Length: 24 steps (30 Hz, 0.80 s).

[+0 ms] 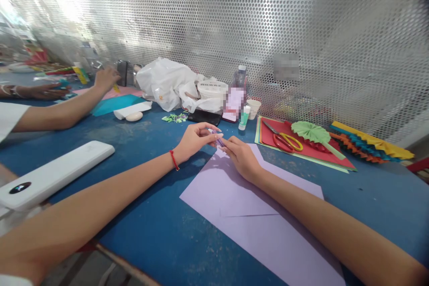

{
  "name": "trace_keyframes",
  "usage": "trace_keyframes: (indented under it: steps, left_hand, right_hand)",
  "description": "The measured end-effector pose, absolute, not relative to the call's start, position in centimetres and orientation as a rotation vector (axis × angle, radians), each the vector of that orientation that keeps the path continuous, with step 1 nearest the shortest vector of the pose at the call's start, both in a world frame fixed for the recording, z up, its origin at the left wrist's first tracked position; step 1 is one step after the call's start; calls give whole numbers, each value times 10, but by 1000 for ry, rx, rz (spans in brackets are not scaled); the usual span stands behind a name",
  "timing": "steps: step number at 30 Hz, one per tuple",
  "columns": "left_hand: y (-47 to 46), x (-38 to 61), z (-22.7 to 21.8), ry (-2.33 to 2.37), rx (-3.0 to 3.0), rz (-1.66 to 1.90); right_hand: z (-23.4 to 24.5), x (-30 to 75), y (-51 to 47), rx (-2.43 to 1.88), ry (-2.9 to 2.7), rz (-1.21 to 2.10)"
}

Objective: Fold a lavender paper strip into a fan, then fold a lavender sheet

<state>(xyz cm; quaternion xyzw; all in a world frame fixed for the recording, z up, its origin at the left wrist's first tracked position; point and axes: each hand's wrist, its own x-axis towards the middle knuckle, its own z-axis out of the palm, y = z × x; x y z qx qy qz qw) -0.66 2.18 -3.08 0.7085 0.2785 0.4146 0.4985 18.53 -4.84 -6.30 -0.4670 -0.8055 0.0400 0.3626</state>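
My left hand (196, 140), with a red bracelet at the wrist, pinches a small folded piece of purple paper (219, 139). My right hand (244, 157) grips the same piece from the other side, so the fingertips of both hands nearly meet. Much of the piece is hidden by fingers. Beneath my right hand and forearm lie large light purple sheets (241, 228) on the blue table (161, 237). Just beyond my hands are a glue stick (244, 118) standing upright and a dark phone (204, 117) lying flat.
Scissors (284, 141) and a green pleated paper fan (311, 133) rest on coloured sheets (338, 161) at right. A white power bank (60, 172) lies at left. White plastic bags (164, 82) stand before the perforated metal screen (214, 18). Another person's hand (106, 79) works at far left.
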Motion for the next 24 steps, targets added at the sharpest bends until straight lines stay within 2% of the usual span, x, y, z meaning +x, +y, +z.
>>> trace_keyframes:
  steps: [16,24]
  left_hand:
    - [22,-4,-34,693,1717,952]
    - [23,-5,-36,679,1730,951]
  right_hand:
    - [-63,183,-55,-1309,-2108,-173]
    - [-66,188,-52,-1310,-1967,-176]
